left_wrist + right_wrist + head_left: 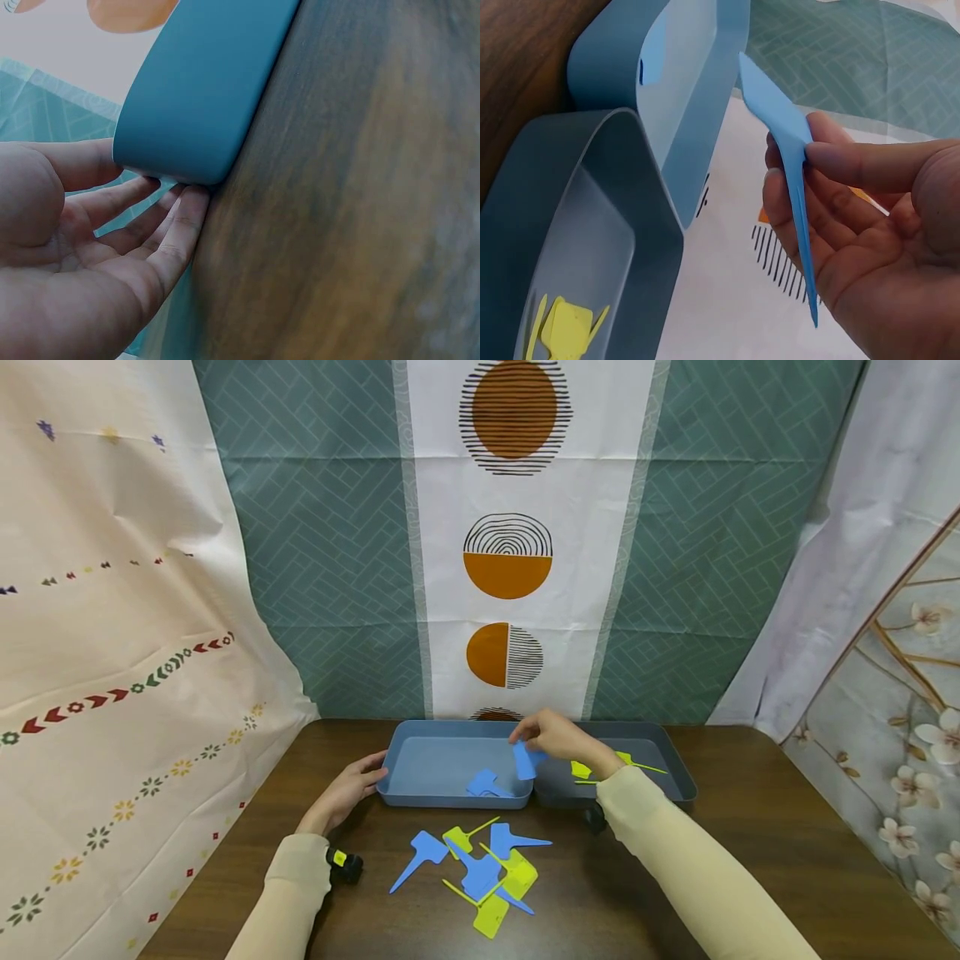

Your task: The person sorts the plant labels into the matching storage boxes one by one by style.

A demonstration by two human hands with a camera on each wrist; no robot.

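My right hand (555, 737) pinches a blue T-shaped plant label (776, 112) between thumb and fingers, above where the two trays meet. Its pointed stem hangs past the palm in the right wrist view. The blue tray (457, 802) holds blue labels (486, 783) near its front right corner. At that tray's left end, my left hand (351, 789) grips the end wall, thumb by the rim and fingers against the outside. Several yellow-green labels (571, 330) lie in the dark grey tray (678, 768), partly behind my right forearm.
A loose pile of blue labels (480, 872) and yellow-green labels (491, 916) lies on the brown wooden table (360, 927) in front of the trays. Patterned cloth (345, 568) hangs behind the table, with more cloth at both sides.
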